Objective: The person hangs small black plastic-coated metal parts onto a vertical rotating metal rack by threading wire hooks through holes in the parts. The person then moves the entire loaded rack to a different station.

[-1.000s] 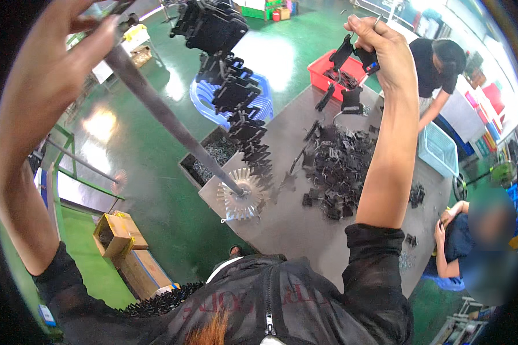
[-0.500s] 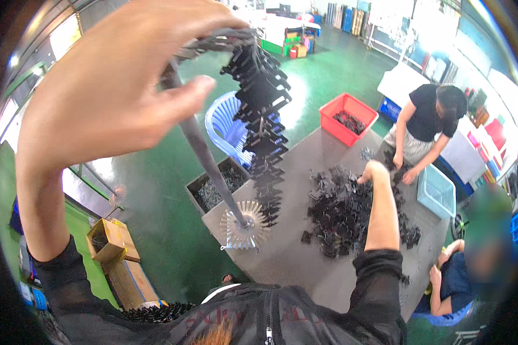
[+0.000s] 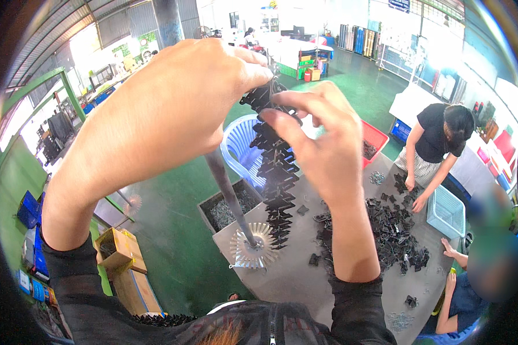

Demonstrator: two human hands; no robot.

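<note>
In front of me, a long stack of small black plastic pieces (image 3: pixel 279 172) hangs down beside a grey metal pole (image 3: pixel 221 172) with a slotted metal disc (image 3: pixel 253 244) at its lower end. My left hand (image 3: pixel 204 86) is raised at the top of the stack, its fingers curled around the upper end; the fingertips are partly hidden. Close by, my right hand (image 3: pixel 331 135) pinches a small black piece against the upper stack between thumb and forefinger. A loose heap of similar black pieces (image 3: pixel 394 227) is spread on the grey table (image 3: pixel 299 276) beyond my right forearm.
A red basket (image 3: pixel 375 144) and a light blue basket (image 3: pixel 446 211) stand around the table. At its left corner sits a bin of small metal parts (image 3: pixel 230 207), near a blue plastic chair (image 3: pixel 244 141). Two co-workers sit or stand at the right. Cardboard boxes (image 3: pixel 126 253) lie at left.
My right hand has risen from the heap on the table to the upper part of the hanging stack. My left hand stays at the top, and the view has tilted up.
</note>
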